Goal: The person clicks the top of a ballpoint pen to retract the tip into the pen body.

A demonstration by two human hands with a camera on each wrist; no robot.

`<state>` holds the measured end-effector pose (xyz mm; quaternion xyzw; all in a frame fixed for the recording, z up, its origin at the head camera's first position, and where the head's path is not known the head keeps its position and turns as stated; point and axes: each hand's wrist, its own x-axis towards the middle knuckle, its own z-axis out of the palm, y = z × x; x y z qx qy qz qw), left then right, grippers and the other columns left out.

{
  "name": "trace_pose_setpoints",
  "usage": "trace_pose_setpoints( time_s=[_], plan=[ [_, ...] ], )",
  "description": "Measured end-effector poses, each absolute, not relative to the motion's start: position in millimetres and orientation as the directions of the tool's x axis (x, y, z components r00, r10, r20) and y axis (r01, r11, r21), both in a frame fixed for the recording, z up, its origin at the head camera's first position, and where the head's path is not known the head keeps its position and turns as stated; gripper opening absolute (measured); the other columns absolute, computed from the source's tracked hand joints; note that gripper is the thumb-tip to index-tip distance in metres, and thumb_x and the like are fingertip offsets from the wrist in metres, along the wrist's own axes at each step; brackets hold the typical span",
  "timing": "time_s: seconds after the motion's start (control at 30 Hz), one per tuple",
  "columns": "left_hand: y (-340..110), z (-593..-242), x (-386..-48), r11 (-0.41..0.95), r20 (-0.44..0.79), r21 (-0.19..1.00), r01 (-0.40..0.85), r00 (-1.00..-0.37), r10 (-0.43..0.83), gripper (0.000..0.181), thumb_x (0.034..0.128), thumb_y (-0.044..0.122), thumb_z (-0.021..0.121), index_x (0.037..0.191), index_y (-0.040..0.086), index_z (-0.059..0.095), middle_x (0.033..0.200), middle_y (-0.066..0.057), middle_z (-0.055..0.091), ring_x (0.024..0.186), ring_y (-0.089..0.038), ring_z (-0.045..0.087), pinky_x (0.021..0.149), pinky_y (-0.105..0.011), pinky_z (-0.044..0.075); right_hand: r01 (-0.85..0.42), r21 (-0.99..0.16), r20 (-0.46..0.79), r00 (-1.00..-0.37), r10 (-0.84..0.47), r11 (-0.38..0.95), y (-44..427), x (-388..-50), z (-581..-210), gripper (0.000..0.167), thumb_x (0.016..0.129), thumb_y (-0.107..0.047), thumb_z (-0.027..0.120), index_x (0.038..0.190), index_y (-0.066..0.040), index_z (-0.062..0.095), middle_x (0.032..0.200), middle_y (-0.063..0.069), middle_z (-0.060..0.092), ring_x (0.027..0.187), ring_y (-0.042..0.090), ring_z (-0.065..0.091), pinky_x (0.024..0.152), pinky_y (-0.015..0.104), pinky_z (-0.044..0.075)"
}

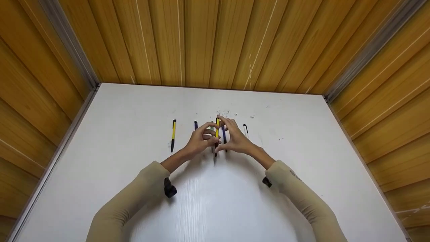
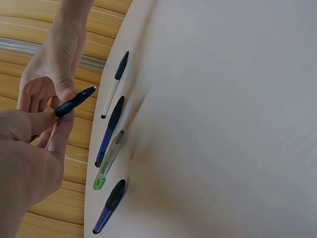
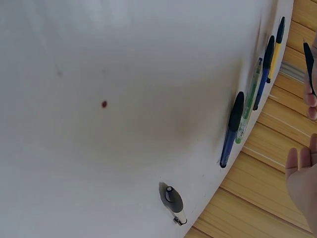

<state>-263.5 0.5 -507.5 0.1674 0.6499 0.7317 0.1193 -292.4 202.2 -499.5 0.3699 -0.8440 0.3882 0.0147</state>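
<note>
My left hand (image 1: 201, 139) pinches a yellow ballpoint pen (image 1: 217, 129) with a black grip, raised above the white table with its tip pointing down. Around the same pen arches my right hand (image 1: 237, 137), its index fingertip at the pen's top and its thumb near the black grip (image 2: 74, 101). Whether that thumb presses on the pen is unclear. Behind and below the hands lie a green clear pen (image 2: 109, 161) and a blue pen (image 2: 110, 131). Another blue pen (image 2: 109, 207) lies by the left hand, partly hidden in the head view.
A second yellow pen (image 1: 173, 136) lies left on the white table (image 1: 134, 107); a white pen (image 1: 246, 130) with a black grip lies right. Wood-look panels (image 1: 198, 43) stand behind and at both sides. Small dark marks dot the tabletop.
</note>
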Motion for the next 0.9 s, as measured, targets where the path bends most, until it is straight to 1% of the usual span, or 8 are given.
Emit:
trace_pose_setpoints(
  time_s=[0.13, 0.2, 0.33, 0.47, 0.6, 0.7, 0.83, 0.9],
  plan=[
    [3, -506, -262, -0.141, 0.064, 0.990, 0.012, -0.926, 0.372, 0.042, 0.0937, -0.011, 0.064, 0.133, -0.003, 0.052, 0.107, -0.024, 0.067, 0.090, -0.022, 0.075, 0.083, -0.037, 0.065, -0.618, -0.654, 0.255, -0.723, -0.642, 0.436, 205, -295, -497, 0.128, 0.063, -0.024, 0.098, 0.162, -0.001, 0.019, 0.129, 0.016, 0.054, 0.123, 0.037, 0.044, 0.106, 0.057, 0.043],
    [4, -506, -261, -0.134, 0.050, 0.991, 0.000, -0.927, 0.371, 0.041, 0.0934, -0.011, 0.064, 0.132, -0.003, 0.052, 0.109, -0.029, 0.066, 0.090, -0.021, 0.075, 0.083, -0.037, 0.065, -0.609, -0.659, 0.229, -0.722, -0.653, 0.442, 207, -296, -497, 0.129, 0.065, -0.025, 0.097, 0.163, -0.003, 0.015, 0.128, 0.016, 0.054, 0.123, 0.040, 0.044, 0.108, 0.056, 0.042],
    [4, -507, -260, -0.119, 0.027, 0.993, -0.021, -0.924, 0.381, 0.041, 0.0940, -0.012, 0.062, 0.133, -0.001, 0.053, 0.113, -0.033, 0.064, 0.091, -0.022, 0.075, 0.084, -0.038, 0.065, -0.599, -0.666, 0.205, -0.720, -0.663, 0.445, 210, -295, -497, 0.128, 0.069, -0.026, 0.095, 0.163, -0.002, 0.012, 0.128, 0.017, 0.056, 0.123, 0.044, 0.044, 0.108, 0.057, 0.041],
    [5, -505, -260, -0.116, 0.033, 0.993, -0.012, -0.925, 0.378, 0.041, 0.0938, -0.012, 0.061, 0.133, 0.000, 0.054, 0.112, -0.030, 0.066, 0.093, -0.023, 0.076, 0.084, -0.039, 0.065, -0.588, -0.678, 0.199, -0.725, -0.659, 0.442, 212, -294, -493, 0.126, 0.071, -0.025, 0.094, 0.163, -0.003, 0.011, 0.131, 0.016, 0.055, 0.123, 0.039, 0.044, 0.108, 0.057, 0.041],
    [8, -503, -260, -0.107, 0.025, 0.994, -0.015, -0.930, 0.366, 0.041, 0.0927, -0.011, 0.064, 0.131, -0.001, 0.055, 0.111, -0.026, 0.068, 0.090, -0.020, 0.075, 0.081, -0.040, 0.066, -0.596, -0.676, 0.215, -0.723, -0.657, 0.434, 214, -294, -491, 0.125, 0.071, -0.022, 0.094, 0.163, 0.000, 0.012, 0.130, 0.019, 0.055, 0.119, 0.040, 0.044, 0.101, 0.061, 0.044],
    [11, -502, -260, -0.100, 0.006, 0.994, -0.031, -0.937, 0.349, 0.040, 0.0916, -0.010, 0.066, 0.130, -0.001, 0.057, 0.113, -0.029, 0.068, 0.087, -0.018, 0.074, 0.078, -0.040, 0.066, -0.604, -0.666, 0.222, -0.720, -0.657, 0.437, 216, -294, -491, 0.124, 0.072, -0.021, 0.094, 0.162, 0.001, 0.012, 0.130, 0.020, 0.055, 0.116, 0.041, 0.044, 0.099, 0.061, 0.044],
    [15, -501, -262, -0.093, -0.003, 0.995, -0.036, -0.944, 0.330, 0.042, 0.0907, -0.009, 0.068, 0.131, -0.003, 0.057, 0.115, -0.032, 0.067, 0.084, -0.015, 0.073, 0.076, -0.039, 0.066, -0.600, -0.666, 0.217, -0.725, -0.654, 0.444, 219, -296, -490, 0.123, 0.072, -0.021, 0.094, 0.162, 0.000, 0.012, 0.131, 0.019, 0.055, 0.119, 0.041, 0.044, 0.103, 0.057, 0.042],
    [16, -500, -264, -0.088, -0.003, 0.996, -0.033, -0.945, 0.328, 0.042, 0.0904, -0.009, 0.068, 0.131, -0.002, 0.057, 0.116, -0.034, 0.066, 0.083, -0.014, 0.072, 0.076, -0.039, 0.066, -0.600, -0.670, 0.218, -0.722, -0.657, 0.437, 220, -298, -490, 0.122, 0.072, -0.021, 0.093, 0.162, 0.001, 0.013, 0.131, 0.019, 0.055, 0.121, 0.043, 0.045, 0.104, 0.056, 0.041]
  ],
)
